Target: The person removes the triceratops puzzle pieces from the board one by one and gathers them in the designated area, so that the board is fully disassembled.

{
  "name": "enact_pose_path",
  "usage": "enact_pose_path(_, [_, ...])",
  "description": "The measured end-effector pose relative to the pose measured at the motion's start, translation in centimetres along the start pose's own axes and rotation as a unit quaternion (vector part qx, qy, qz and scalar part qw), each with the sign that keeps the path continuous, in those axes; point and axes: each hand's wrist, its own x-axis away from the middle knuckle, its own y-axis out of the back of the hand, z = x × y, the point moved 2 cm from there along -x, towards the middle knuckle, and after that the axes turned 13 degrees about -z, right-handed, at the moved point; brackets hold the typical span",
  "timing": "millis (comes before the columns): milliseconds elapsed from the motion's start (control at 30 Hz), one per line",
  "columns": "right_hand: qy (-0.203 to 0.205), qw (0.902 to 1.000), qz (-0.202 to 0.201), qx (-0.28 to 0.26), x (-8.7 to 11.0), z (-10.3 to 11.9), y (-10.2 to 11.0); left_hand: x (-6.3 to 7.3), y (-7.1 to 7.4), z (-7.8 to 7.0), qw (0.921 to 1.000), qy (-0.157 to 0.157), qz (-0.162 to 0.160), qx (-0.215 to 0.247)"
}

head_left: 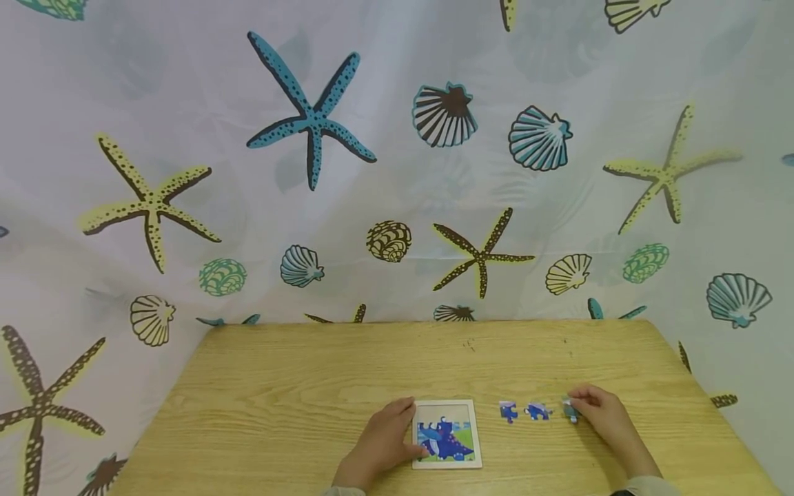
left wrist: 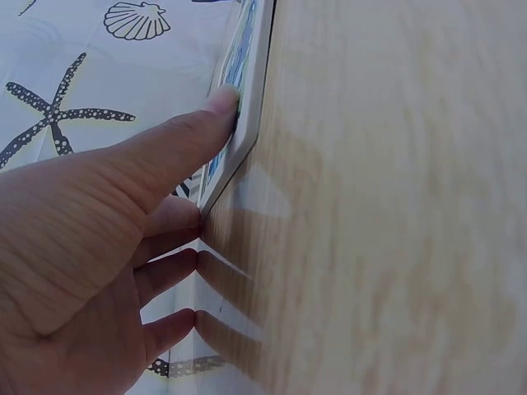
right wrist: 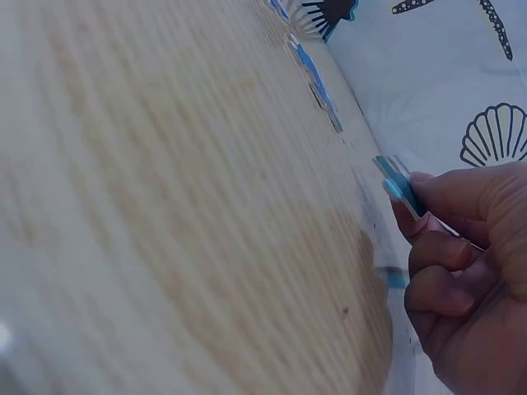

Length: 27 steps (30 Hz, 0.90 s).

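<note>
A small jigsaw puzzle in a white square frame lies on the table, partly filled with a blue dinosaur picture; its upper part shows bare backing. My left hand rests along the frame's left side. In the left wrist view its thumb lies over the rim onto the picture, while the other fingertips touch the edge and tabletop. To the right, my right hand pinches a teal-blue puzzle piece between thumb and forefinger, tilted up in the right wrist view.
Two loose purple-blue pieces, one puzzle piece and another puzzle piece, lie between the frame and my right hand. The wooden table meets a curtain printed with starfish and shells at its back and sides.
</note>
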Motion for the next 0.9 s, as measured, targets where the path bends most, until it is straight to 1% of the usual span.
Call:
enact_pose_path(233, [0.005,0.9999,0.006,0.012,-0.12,-0.37,-0.24,0.02,0.13,-0.04,1.0000,0.000,0.001,0.001])
enact_pose_path(500, [0.024,0.9988,-0.007,0.043,-0.11,-0.18,-0.46,0.04,0.28,-0.15,1.0000,-0.001,0.005,-0.003])
enact_pose_path(667, [0.032,0.9984,-0.012,0.046,-0.03,-0.11,-0.49,0.08,0.41,-0.20,1.0000,-0.007,0.000,-0.005])
enact_pose_path(900, [0.026,0.9981,-0.015,0.053,0.13,0.01,-0.29,0.16,0.45,-0.26,1.0000,-0.004,-0.005,-0.002])
